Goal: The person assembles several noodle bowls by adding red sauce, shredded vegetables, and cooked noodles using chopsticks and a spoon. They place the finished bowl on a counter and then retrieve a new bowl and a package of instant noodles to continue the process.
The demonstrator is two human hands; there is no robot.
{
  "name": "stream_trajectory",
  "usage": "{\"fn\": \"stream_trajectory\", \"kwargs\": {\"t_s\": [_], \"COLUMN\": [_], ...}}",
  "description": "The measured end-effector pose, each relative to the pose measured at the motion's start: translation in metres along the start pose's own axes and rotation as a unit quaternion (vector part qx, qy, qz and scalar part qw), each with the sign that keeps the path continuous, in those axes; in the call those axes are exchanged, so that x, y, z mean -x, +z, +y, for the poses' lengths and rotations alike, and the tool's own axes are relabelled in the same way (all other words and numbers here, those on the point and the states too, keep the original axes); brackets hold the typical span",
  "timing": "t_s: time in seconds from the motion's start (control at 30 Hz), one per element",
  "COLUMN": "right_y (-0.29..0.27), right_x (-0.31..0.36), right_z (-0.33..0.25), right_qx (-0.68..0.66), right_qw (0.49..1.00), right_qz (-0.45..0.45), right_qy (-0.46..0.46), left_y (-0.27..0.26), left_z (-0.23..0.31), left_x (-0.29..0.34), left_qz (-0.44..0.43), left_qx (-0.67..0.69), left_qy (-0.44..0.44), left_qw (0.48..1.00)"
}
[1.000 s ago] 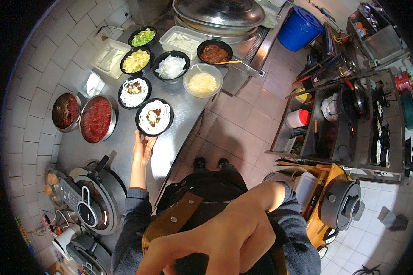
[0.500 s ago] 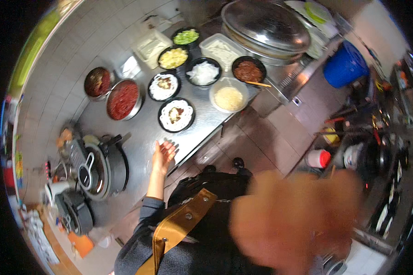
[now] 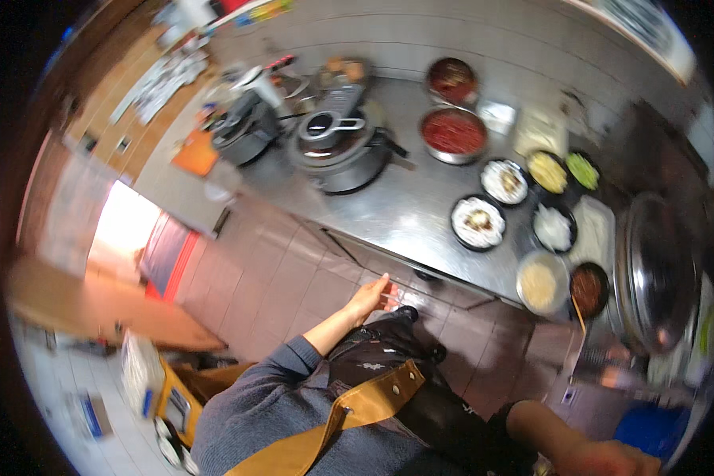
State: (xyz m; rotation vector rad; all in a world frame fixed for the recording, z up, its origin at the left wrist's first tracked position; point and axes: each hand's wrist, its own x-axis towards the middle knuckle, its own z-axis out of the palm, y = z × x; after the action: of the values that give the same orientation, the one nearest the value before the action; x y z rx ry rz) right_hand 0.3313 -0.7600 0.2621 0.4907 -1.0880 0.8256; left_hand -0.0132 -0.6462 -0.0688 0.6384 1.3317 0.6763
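My left hand [image 3: 373,297] hangs in front of the steel counter [image 3: 420,218], over the tiled floor. Its thumb and fingers are apart, with nothing in them. At the lower right edge is my right hand [image 3: 623,460], blurred and partly cut off, so its fingers cannot be made out. On the counter are two black bowls of white noodles with brown topping, one nearer bowl [image 3: 477,223] and one farther bowl [image 3: 504,182]. Beside them sit a bowl of white shreds [image 3: 554,227], a bowl of yellow pieces [image 3: 547,172] and a bowl of chopped greens [image 3: 582,170].
A steel pot of red sauce [image 3: 453,132] stands by the wall. A grey cooker [image 3: 337,155] occupies the counter's left part. At the right are a tub of pale crumbs [image 3: 539,285], a bowl of dark red sauce [image 3: 589,289], a large lidded pan [image 3: 654,274] and a blue bin [image 3: 650,432].
My view has turned left, so the counter appears farther right. My right hand has dropped from close before the camera to the lower right. The left hand has moved back from the counter.
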Motion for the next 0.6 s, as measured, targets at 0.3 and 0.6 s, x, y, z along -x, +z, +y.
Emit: {"fn": "stream_trajectory", "kwargs": {"t_s": [0.3, 0.6], "right_y": [-0.011, 0.114], "right_x": [0.026, 0.023], "right_z": [0.103, 0.255], "right_qx": [-0.17, -0.173], "right_qw": [0.932, 0.842], "right_qz": [0.172, -0.204], "right_qy": [0.271, 0.469], "left_y": [-0.071, -0.125], "left_z": [-0.078, -0.135], "left_x": [0.058, 0.103], "left_qz": [0.135, 0.152], "left_qx": [0.139, 0.034], "left_qy": [0.007, 0.029], "left_qw": [0.981, 0.987]}}
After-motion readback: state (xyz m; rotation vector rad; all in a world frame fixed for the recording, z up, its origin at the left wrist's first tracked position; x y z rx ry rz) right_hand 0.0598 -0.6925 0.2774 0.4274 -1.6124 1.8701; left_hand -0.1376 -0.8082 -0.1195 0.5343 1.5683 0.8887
